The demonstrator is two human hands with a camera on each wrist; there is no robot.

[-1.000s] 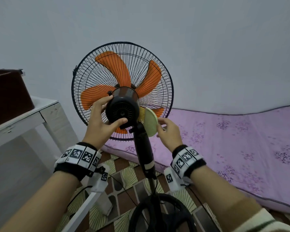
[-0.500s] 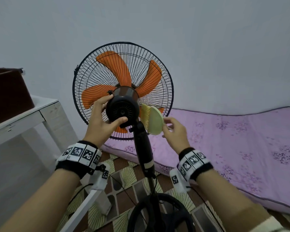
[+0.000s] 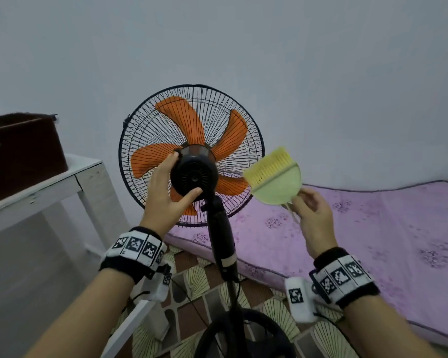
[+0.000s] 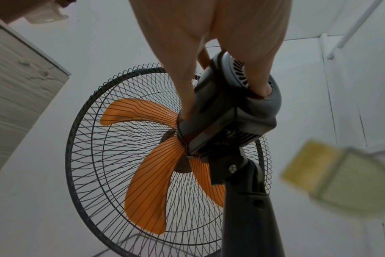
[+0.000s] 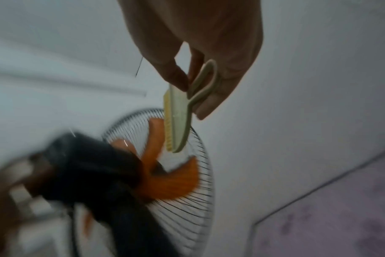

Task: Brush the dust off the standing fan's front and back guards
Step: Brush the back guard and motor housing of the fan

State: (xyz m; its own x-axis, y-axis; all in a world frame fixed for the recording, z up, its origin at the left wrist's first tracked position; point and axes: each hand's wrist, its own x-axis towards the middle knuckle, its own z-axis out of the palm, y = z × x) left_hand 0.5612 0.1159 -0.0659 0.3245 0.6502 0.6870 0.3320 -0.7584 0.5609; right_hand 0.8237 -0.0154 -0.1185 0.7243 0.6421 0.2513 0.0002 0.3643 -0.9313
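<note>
Standing fan (image 3: 192, 156): black wire guards, orange blades, black motor housing (image 3: 193, 177) facing camera, upright on black pole. Brush (image 3: 274, 177): pale green half-round back, yellow bristles, held beside guard's right edge.

Head view: from above and behind the standing fan (image 3: 192, 153), facing forward and down along both forearms, at arm's length from the motor housing (image 3: 193, 177); wall behind, mattress (image 3: 373, 228) at right. Left wrist view: from just below the left hand (image 4: 209, 43), facing steeply upward, very near the housing and back guard (image 4: 121, 156). Right wrist view: from below the right hand (image 5: 209, 52), facing up and leftward along the brush (image 5: 177, 121), farther from the fan, blurred. All three views share the fan's rear side and the brush.
</note>
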